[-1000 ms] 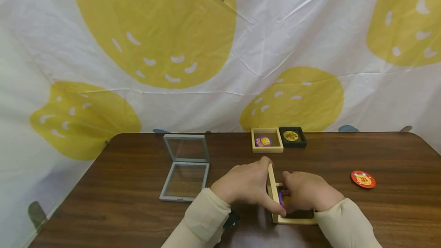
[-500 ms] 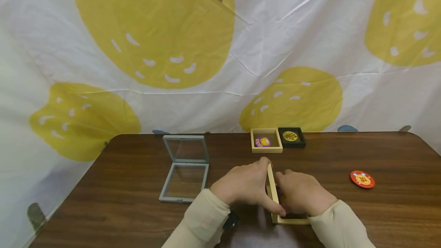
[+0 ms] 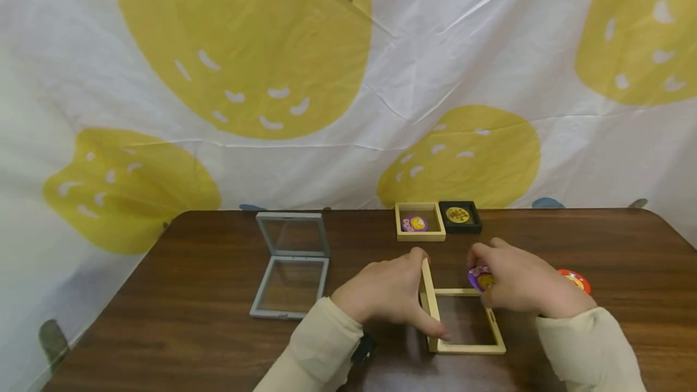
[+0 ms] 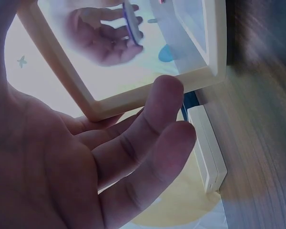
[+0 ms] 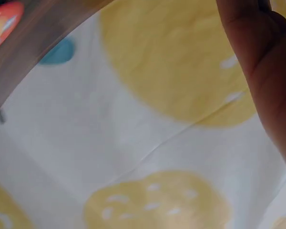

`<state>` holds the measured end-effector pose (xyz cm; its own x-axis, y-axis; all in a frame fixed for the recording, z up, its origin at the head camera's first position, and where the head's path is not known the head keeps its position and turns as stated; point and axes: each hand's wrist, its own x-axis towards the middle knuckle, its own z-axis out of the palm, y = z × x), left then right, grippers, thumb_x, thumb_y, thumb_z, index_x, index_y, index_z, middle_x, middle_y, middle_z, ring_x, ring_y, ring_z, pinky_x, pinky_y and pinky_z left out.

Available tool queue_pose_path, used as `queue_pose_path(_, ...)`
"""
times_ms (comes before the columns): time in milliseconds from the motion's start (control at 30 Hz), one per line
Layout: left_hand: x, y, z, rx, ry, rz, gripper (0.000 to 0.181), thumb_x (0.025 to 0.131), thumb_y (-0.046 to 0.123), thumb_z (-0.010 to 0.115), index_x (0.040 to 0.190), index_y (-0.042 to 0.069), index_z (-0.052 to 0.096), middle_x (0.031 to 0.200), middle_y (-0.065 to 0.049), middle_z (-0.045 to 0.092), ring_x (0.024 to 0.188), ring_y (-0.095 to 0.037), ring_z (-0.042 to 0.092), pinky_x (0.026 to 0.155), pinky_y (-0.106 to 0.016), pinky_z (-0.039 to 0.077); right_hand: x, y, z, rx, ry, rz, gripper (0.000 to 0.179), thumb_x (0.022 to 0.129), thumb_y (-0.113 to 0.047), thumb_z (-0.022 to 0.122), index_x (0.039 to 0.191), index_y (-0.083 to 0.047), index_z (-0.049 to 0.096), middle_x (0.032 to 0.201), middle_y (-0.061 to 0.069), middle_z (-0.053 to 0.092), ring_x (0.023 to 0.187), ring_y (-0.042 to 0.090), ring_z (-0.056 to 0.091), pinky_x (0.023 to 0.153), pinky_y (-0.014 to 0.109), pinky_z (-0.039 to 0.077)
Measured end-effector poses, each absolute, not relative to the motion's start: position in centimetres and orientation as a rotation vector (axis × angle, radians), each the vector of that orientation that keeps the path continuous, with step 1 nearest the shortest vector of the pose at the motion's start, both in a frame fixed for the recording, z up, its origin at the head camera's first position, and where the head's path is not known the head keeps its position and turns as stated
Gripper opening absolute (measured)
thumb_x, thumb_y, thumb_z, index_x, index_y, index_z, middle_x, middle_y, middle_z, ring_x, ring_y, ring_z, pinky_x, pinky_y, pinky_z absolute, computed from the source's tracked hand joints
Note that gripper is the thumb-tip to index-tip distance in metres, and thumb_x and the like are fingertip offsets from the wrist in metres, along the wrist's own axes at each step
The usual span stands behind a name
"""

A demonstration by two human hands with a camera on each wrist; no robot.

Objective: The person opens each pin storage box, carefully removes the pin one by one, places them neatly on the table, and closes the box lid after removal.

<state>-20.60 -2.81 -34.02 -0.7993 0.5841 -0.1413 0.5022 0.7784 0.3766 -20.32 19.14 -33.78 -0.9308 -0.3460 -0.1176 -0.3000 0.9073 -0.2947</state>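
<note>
Purple and likely light, stiff and slick, the round badge [image 3: 478,279] sits pinched in the right hand [image 3: 524,280], near the wooden frame [image 3: 457,291] gripped by the left hand [image 3: 383,292], so I'd hold the badge by its rim.

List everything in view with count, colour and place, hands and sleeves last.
Table: 1, dark brown, centre
Cloth: white, yellow print, behind table
Grey frame: 1, grey, table's left, open
Back wooden frame: 1, pale, table's far edge
Framed badge: 1, purple-yellow, inside back wooden frame
Black frame: 1, black, right of back wooden frame
Yellow disc: 1, yellow, inside black frame
Open wooden frame: 1, pale, near side, one half raised
Held badge: 1, purple-yellow, by open wooden frame's far right
Red badge: 1, red-yellow, table's right, partly hidden
Dark item: 1, black, head view's lower middle, identity unclear
Sleeves: 2, cream, on both arms
Left grip: 1, bare, on raised half
Right grip: 1, bare, pinching held badge
</note>
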Motion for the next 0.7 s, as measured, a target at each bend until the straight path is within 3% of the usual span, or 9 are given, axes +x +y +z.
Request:
queue_pose_path(233,-20.4,-2.8,-34.0,0.839,2.718,0.474,0.084,0.054,0.065,0.080,0.112,0.018,0.042,0.079,0.009,0.058,0.069,-0.004,0.057,0.065,-0.024,0.047,-21.0,24.7,-33.8,-0.421,2.937,-0.504,0.047,0.063,-0.012,0.076,0.106,-0.009,0.058,0.097,0.012,0.055,0.083,0.020,0.050,0.065,0.032,0.040)
queue_pose_path(400,-20.6,-2.9,-34.1,0.847,2.718,0.476,0.084,0.055,0.065,0.080,0.113,0.018,0.042,0.081,0.010,0.058,0.070,-0.004,0.057,0.066,-0.024,0.047,-21.1,27.6,-33.9,-0.369,2.966,-0.528,0.049,0.067,-0.011,0.074,0.112,-0.002,0.057,0.103,0.021,0.057,0.092,0.030,0.053,0.067,0.035,0.042)
queue_pose_path(567,-20.7,-2.9,-34.2,0.865,2.723,0.477,0.083,0.056,0.064,0.080,0.113,0.017,0.042,0.080,0.010,0.058,0.069,-0.004,0.056,0.065,-0.023,0.047,-20.9,31.2,-34.1,-0.334,3.026,-0.546,0.052,0.068,-0.009,0.074,0.112,0.010,0.054,0.098,0.025,0.065,0.089,0.034,0.061,0.067,0.037,0.046)
queue_pose_path(700,-20.7,-2.9,-34.1,0.865,2.723,0.475,0.084,0.056,0.064,0.079,0.114,0.017,0.042,0.081,0.010,0.058,0.070,-0.004,0.056,0.066,-0.023,0.047,-20.2,34.4,-34.5,-0.179,3.082,-0.533,0.053,0.069,-0.007,0.074,0.111,0.014,0.050,0.094,0.033,0.062,0.082,0.039,0.062,0.061,0.032,0.043)
